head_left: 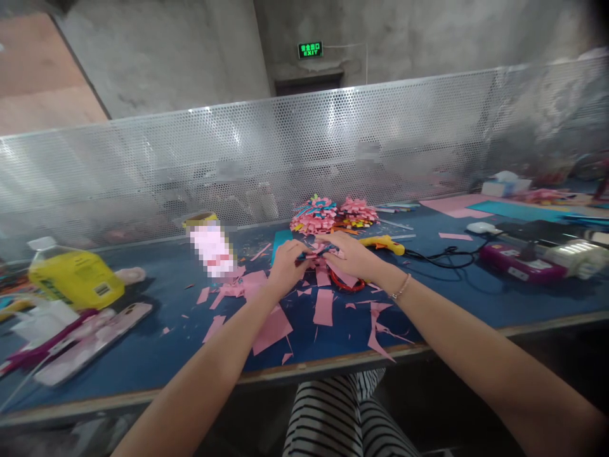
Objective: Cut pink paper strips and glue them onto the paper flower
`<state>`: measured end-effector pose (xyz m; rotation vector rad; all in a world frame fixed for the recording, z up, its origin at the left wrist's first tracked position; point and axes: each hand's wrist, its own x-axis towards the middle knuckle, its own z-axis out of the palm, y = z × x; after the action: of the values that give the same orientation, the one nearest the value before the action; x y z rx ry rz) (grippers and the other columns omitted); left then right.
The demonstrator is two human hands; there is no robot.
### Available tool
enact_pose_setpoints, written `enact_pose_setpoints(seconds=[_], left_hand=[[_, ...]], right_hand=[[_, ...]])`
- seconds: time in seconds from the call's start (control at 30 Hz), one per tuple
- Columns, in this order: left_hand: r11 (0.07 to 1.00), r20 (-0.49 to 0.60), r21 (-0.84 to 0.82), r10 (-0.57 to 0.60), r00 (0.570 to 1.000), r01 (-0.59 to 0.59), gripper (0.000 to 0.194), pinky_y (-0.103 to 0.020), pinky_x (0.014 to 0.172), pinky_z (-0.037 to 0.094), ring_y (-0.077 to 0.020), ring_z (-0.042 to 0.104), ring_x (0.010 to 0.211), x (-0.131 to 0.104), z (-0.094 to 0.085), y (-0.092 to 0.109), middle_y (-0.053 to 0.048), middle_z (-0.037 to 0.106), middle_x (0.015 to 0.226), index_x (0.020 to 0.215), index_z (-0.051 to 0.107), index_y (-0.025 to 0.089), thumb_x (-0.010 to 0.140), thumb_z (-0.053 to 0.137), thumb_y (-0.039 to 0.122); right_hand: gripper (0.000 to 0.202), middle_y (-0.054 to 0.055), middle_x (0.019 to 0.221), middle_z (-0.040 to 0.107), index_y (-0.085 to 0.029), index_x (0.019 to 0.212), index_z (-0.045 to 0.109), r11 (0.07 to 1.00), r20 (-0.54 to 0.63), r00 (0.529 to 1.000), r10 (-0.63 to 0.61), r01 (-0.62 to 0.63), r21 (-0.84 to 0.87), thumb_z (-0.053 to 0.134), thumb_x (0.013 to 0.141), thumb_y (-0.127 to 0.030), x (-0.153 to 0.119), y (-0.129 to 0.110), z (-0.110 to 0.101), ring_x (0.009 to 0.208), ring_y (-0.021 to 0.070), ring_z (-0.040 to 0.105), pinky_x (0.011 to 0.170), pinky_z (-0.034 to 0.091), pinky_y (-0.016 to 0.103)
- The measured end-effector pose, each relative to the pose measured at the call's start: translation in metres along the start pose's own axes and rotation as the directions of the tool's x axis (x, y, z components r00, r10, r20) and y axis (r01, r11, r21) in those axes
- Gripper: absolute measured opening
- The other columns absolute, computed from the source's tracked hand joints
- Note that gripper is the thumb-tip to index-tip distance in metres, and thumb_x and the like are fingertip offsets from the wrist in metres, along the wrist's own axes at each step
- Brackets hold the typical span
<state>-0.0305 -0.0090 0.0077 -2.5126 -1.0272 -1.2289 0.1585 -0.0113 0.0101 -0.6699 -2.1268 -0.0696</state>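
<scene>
My left hand (pixel 287 261) and my right hand (pixel 349 255) meet over the middle of the blue table. Both have bent fingers around a small bundle of pink and dark pieces (pixel 320 250), mostly covered by the fingers. Just below my right hand lies a red loop, like a scissors handle (pixel 349 287). Pink sheet pieces (pixel 324 308) and scraps are scattered under and around both wrists. Behind the hands stand two layered pink piles of cut strips, one with blue bits (pixel 314 214) and one with yellow bits (pixel 358 212).
A yellow-handled glue gun (pixel 386 244) with a black cord lies right of my hands. Further right is a purple power strip (pixel 521 261). A phone (pixel 212 249) leans upright at left; a yellow jug (pixel 76 276) and a second phone (pixel 95 343) are beyond it. A perforated metal screen (pixel 309 139) borders the back.
</scene>
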Motion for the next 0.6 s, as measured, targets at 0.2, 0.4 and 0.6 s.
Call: enact_pose_setpoints(seconds=[0.2, 0.4, 0.6], left_hand=[[0.940, -0.185, -0.201, -0.313, 0.931, 0.276, 0.004, -0.024, 0.064, 0.039, -0.0121, 0.051, 0.069, 0.003, -0.010, 0.000, -0.001, 0.057, 0.073, 0.071, 0.057, 0.017, 0.069, 0.059, 0.020], [0.694, -0.170, -0.550, -0.637, 0.752, 0.464, 0.014, -0.019, 0.045, 0.032, -0.0055, 0.038, 0.045, 0.002, -0.013, -0.012, 0.006, 0.045, 0.054, 0.074, 0.058, 0.018, 0.063, 0.063, 0.026], [0.384, -0.062, -0.853, -0.747, 0.662, 0.353, 0.017, -0.017, 0.043, 0.032, -0.0035, 0.040, 0.044, 0.007, -0.012, -0.012, 0.007, 0.046, 0.052, 0.068, 0.056, 0.018, 0.056, 0.069, 0.021]], right_hand=[[0.026, 0.010, 0.101, 0.051, -0.019, 0.099, 0.049, 0.972, -0.322, 0.918, 0.234, -0.217, 0.087, 0.051, 0.073, -0.021, 0.001, 0.012, 0.002, 0.101, 0.0225, 0.046, 0.089, 0.038, 0.044], [0.060, 0.012, 0.116, 0.042, -0.020, 0.108, 0.041, 0.711, -0.047, 0.777, 0.627, -0.547, 0.442, 0.067, 0.058, -0.039, -0.004, 0.029, 0.025, 0.106, 0.0252, 0.044, 0.086, 0.040, 0.044], [0.066, 0.012, 0.113, 0.043, -0.019, 0.100, 0.039, 0.479, 0.122, 0.672, 0.730, -0.631, 0.610, 0.073, 0.048, -0.039, -0.001, 0.019, 0.030, 0.101, 0.0236, 0.046, 0.078, 0.044, 0.037]])
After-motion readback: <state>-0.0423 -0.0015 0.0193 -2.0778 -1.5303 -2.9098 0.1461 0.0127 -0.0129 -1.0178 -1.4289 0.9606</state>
